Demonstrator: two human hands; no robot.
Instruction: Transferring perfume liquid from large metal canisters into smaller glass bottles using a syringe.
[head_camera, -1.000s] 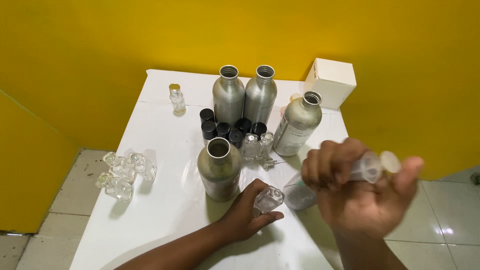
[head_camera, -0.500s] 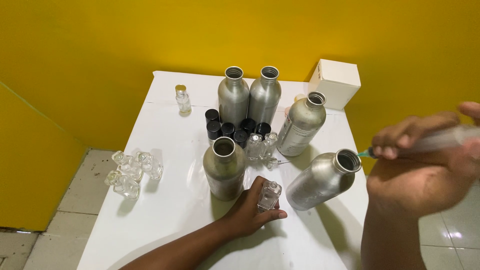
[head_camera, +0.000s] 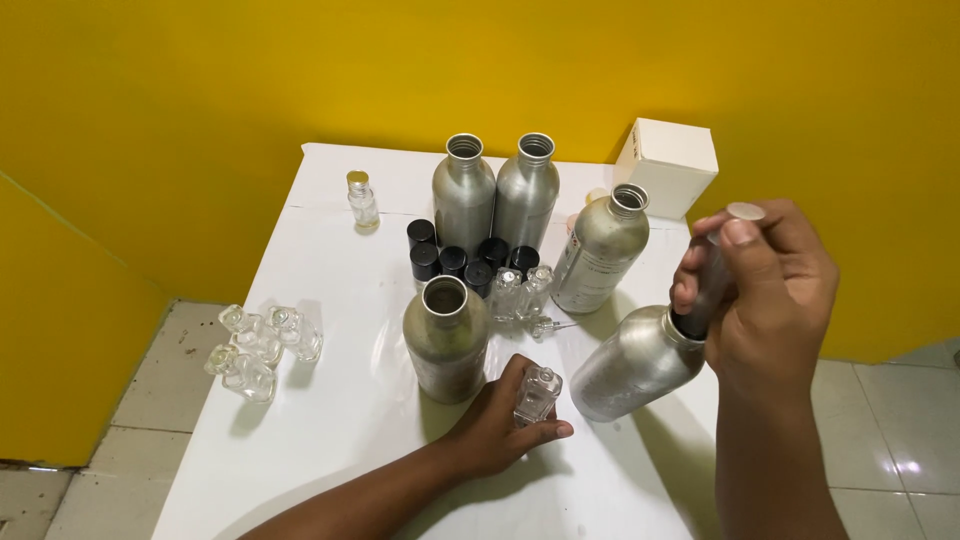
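Note:
My left hand (head_camera: 497, 425) rests on the white table (head_camera: 330, 420) and grips a small clear glass bottle (head_camera: 537, 395), standing upright. My right hand (head_camera: 765, 295) holds a clear syringe (head_camera: 712, 275) upright, thumb on its plunger top, tip down in the mouth of a tilted metal bottle (head_camera: 632, 363). That bottle leans to the right, just right of the glass bottle. An open metal bottle (head_camera: 445, 340) stands just left of my left hand.
Three more open metal bottles (head_camera: 525, 195) stand at the back, with several black caps (head_camera: 455, 260) and small glass bottles (head_camera: 520, 290) before them. A gold-capped vial (head_camera: 360, 200) stands back left, a white box (head_camera: 668, 160) back right, several glass bottles (head_camera: 260, 340) at the left edge.
My right hand has swung the syringe from level at the far right to upright, bringing its tip down into the tilted metal bottle's mouth. My left hand stays on the glass bottle.

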